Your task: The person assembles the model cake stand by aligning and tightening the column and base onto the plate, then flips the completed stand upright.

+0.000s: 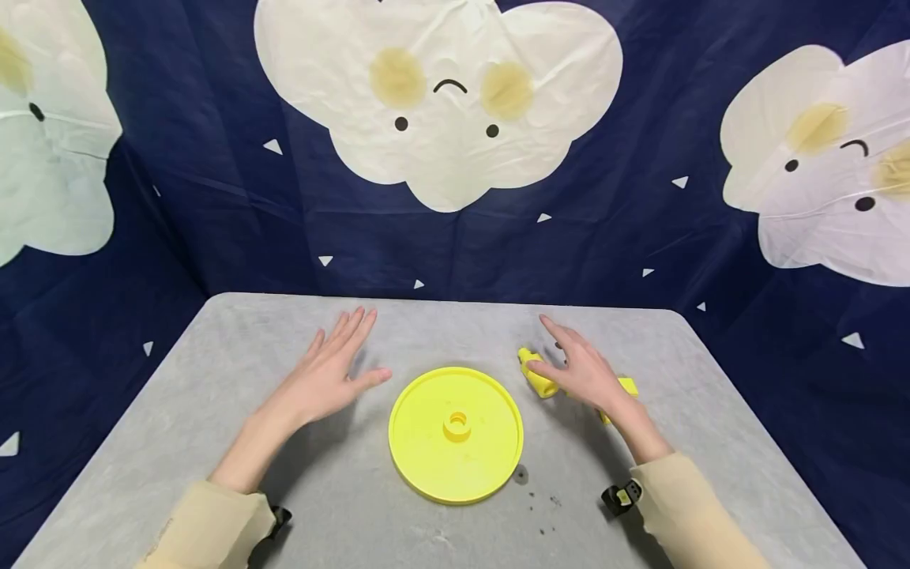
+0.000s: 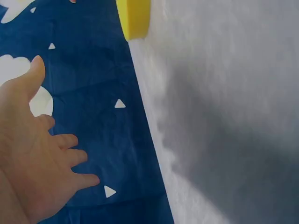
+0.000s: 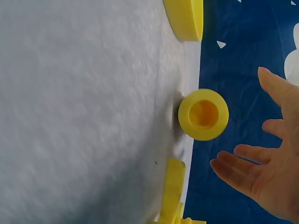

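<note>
A round yellow disc with a raised rim and a short hollow hub at its centre lies flat on the table. To its left, my left hand is held above the table with fingers spread, touching nothing. My right hand hovers at the disc's right, fingers extended and holding nothing. Below and beside it lies a yellow tube-like piece, its round hollow end facing the right wrist camera. Another yellow part is partly hidden behind the right hand and forearm; its full shape cannot be made out.
The grey table has dark specks and a round stain near the disc. Dark blue cloth printed with white clouds hangs behind and at both sides. Black wrist devices show at the sleeves.
</note>
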Motion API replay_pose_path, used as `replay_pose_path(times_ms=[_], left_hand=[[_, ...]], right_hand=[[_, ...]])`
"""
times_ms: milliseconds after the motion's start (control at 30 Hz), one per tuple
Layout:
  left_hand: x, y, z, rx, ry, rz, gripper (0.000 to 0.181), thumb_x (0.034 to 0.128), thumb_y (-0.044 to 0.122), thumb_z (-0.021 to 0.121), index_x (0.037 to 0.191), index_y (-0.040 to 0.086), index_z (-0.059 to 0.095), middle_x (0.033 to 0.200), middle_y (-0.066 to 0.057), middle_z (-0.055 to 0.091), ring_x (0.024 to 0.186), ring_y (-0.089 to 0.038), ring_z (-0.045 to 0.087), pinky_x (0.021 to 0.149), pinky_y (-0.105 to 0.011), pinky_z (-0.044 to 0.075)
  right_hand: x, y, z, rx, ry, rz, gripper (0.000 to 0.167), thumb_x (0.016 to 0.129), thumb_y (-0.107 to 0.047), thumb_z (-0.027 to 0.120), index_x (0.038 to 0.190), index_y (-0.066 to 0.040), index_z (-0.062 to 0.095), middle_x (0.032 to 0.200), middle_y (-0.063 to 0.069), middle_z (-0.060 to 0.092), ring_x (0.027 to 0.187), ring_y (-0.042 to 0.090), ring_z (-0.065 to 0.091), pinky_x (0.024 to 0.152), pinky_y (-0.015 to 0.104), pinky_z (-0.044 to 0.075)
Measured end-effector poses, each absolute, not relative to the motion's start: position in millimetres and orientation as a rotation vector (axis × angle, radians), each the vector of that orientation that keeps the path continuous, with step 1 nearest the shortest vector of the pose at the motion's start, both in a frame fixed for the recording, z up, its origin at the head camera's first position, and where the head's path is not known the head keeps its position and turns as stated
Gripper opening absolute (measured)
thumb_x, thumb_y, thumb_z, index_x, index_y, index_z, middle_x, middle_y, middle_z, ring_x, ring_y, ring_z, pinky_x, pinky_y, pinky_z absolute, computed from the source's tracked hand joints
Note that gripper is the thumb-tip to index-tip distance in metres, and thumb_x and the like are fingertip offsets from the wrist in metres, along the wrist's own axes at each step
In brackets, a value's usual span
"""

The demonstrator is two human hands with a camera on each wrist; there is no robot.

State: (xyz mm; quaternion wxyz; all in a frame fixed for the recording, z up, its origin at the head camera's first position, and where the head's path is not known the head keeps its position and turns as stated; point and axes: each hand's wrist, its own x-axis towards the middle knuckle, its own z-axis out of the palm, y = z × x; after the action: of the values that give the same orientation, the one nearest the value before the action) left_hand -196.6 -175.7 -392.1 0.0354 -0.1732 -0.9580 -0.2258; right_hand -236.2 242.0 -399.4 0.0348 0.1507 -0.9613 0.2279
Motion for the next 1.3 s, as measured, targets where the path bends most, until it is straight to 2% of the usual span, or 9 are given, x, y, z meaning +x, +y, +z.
replay_pose_path(times_ms=[67,300,500,733,933,1300], left_hand=[[-193,-172,-393,-0.525,-2.938,-0.726,0.099,0.0953,0.068,0.058,0.168,0.021,0.01,0.176,-0.008,0.008,0.163,-0.037,0.007,0.127,-0.071,0.008],[-181,-161,-404,-0.528,-2.926,-0.785,0.098,0.0961,0.062,0.061,0.167,0.018,0.01,0.175,-0.007,0.013,0.162,-0.037,0.012,0.127,-0.07,0.013],[-171,-156,-412,-0.51,-2.929,-0.85,0.1,0.0952,0.064,0.061,0.168,0.019,0.009,0.175,-0.007,0.014,0.161,-0.039,0.016,0.126,-0.07,0.018],[-160,-148,-417,-0.532,-2.949,-0.911,0.102,0.0935,0.062,0.065,0.167,0.014,0.013,0.174,-0.009,0.017,0.16,-0.041,0.019,0.125,-0.071,0.02],[-149,-143,-416,-0.561,-2.982,-0.915,0.101,0.0924,0.054,0.071,0.167,0.013,0.016,0.174,-0.01,0.019,0.16,-0.042,0.018,0.124,-0.072,0.02],[-141,-140,-409,-0.589,-3.146,-0.896,0.103,0.0876,0.048,0.079,0.167,0.018,0.019,0.171,-0.019,0.025,0.158,-0.045,0.023,0.123,-0.072,0.022]], right_hand=[[-233,240,-401,0.457,-2.948,0.719,0.089,0.092,-0.055,0.072,0.164,-0.025,0.028,0.163,0.015,0.042,0.133,0.038,0.06,0.101,0.063,0.053],[-224,235,-408,0.431,-2.967,0.763,0.088,0.092,-0.049,0.074,0.164,-0.022,0.031,0.161,0.016,0.045,0.131,0.036,0.061,0.097,0.058,0.056],[-217,232,-414,0.42,-2.975,0.772,0.087,0.091,-0.045,0.076,0.163,-0.02,0.033,0.159,0.016,0.047,0.132,0.038,0.06,0.105,0.061,0.051],[-210,228,-421,0.393,-2.965,0.83,0.084,0.091,-0.037,0.078,0.161,-0.017,0.037,0.159,0.018,0.048,0.145,0.041,0.048,0.115,0.062,0.043],[-208,227,-424,0.431,-2.951,0.836,0.082,0.09,-0.029,0.08,0.159,-0.012,0.04,0.154,0.02,0.052,0.141,0.041,0.051,0.11,0.06,0.047],[-208,226,-426,0.418,-3.022,0.775,0.076,0.09,-0.024,0.08,0.156,-0.012,0.045,0.154,0.018,0.053,0.142,0.04,0.051,0.112,0.059,0.046]])
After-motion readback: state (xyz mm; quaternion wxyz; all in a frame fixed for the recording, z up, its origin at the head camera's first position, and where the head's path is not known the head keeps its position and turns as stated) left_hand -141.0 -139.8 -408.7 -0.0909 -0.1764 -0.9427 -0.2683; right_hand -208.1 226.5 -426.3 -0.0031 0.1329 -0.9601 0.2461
